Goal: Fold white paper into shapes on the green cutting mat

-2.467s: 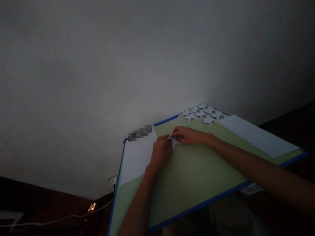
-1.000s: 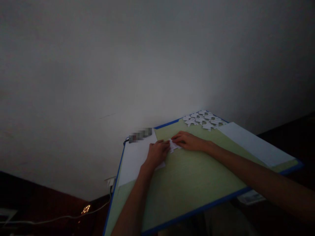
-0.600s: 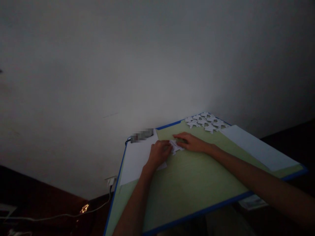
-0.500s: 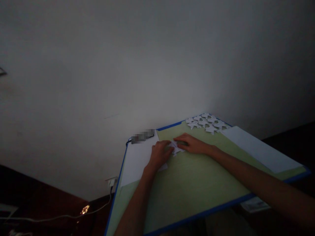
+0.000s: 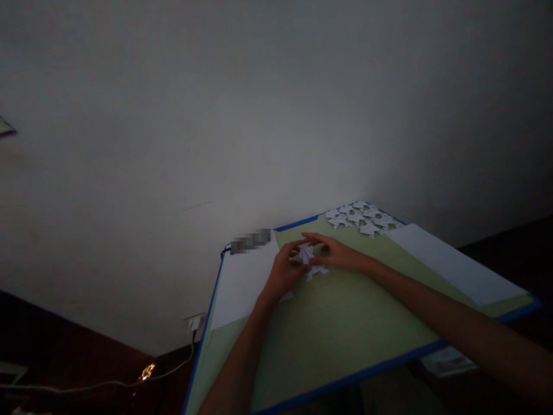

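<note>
A small white origami frog (image 5: 305, 254), with a pointed front and splayed legs, is between my hands over the green tabletop. On its left side my left hand (image 5: 286, 268) pinches it, the thumb at its middle. My right hand (image 5: 332, 252) grips it from the right with the thumb low and the forefinger arched above. Part of the frog is hidden behind the fingers. Another small piece of white paper (image 5: 287, 296) lies beside my left wrist, mostly covered.
Several similar folded paper figures (image 5: 370, 229) lie at the table's far right corner. White paper sheets (image 5: 458, 265) rest along the right side, and another sheet (image 5: 235, 288) is at the left. A blurred-out object (image 5: 250, 241) sits at the back left edge against the wall. The table (image 5: 345, 334) has blue edging.
The origami frog has been tilted up, so more of its pointed front and legs shows. My right forefinger has lifted and my fingers have shifted around the paper.
</note>
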`<state>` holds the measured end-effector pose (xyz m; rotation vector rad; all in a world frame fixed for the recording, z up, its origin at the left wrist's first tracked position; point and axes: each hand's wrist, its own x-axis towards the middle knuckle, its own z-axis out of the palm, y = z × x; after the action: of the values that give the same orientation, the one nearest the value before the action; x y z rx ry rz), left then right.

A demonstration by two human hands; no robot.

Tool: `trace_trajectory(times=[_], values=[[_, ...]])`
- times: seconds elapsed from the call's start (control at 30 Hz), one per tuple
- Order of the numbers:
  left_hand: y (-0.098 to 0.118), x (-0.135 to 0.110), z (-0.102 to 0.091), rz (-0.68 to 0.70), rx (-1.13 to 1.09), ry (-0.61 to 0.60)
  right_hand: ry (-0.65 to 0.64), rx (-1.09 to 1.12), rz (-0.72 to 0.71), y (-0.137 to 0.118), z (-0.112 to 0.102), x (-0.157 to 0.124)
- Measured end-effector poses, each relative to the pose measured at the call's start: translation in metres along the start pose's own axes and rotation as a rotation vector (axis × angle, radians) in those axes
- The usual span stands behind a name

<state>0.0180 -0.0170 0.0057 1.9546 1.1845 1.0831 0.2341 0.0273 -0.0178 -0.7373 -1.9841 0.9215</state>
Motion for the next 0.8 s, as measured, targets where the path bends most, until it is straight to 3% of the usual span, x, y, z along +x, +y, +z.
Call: trace_trajectory(times=[0.1, 0.2, 0.33, 0.43, 0.63, 0.8], values=[[0.005, -0.001, 0.001, 0.023, -0.147, 0.013, -0.023, 0.207, 0.099, -0.003, 0.001, 0.003], [0.012, -0.001, 0.001, 0.120, -0.110, 0.098, 0.052, 0.234, 0.073, -0.010, 0.004, 0.006], [0.022, 0.000, -0.001, 0.265, 0.093, 0.216, 0.155, 0.074, -0.088, -0.025, 0.005, 0.007], [0.025, 0.000, -0.004, 0.276, 0.209, 0.226, 0.184, -0.131, -0.233, -0.027, 0.002, 0.005], [0.014, -0.001, -0.002, 0.192, 0.417, 0.207, 0.030, -0.366, -0.258, -0.016, -0.002, -0.002], [0.009, -0.001, 0.002, 0.104, 0.513, 0.171, -0.096, -0.413, -0.232, -0.028, -0.007, -0.007]])
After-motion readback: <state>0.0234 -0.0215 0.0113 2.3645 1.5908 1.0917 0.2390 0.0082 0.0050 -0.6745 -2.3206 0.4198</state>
